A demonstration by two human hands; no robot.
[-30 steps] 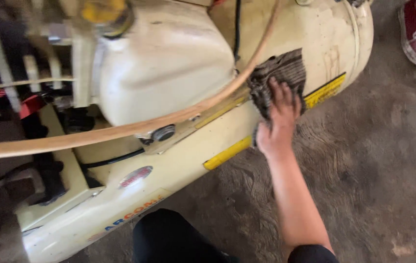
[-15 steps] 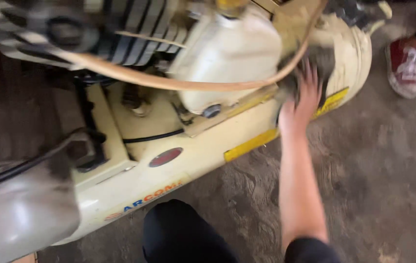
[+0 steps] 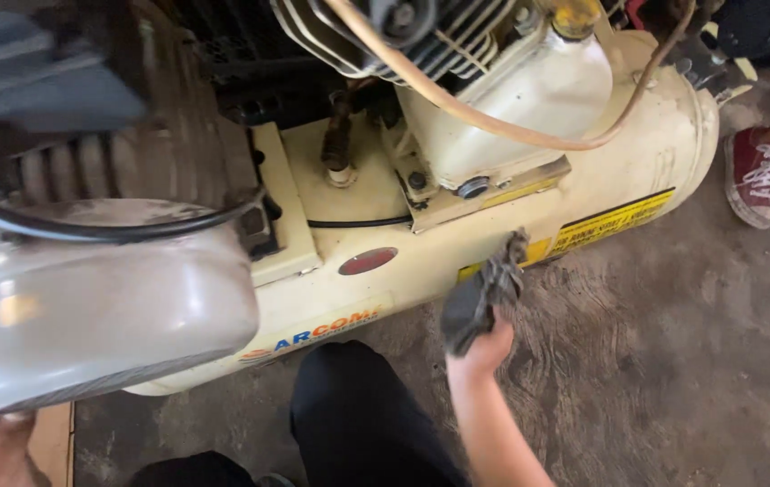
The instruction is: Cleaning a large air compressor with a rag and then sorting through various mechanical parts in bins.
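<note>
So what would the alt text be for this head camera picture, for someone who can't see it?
A person's right hand grips a dark grey rag against the side of a cream air compressor tank lying on a concrete floor. A tan hose loops over the pump, and a red sneaker stands nearby.

Limp cloth rag (image 3: 482, 298), glossy metal tank (image 3: 637, 167)

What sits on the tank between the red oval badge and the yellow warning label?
In the head view, the dark rag held in the right hand hangs against the cream tank between the red oval badge and the yellow warning label.
</note>
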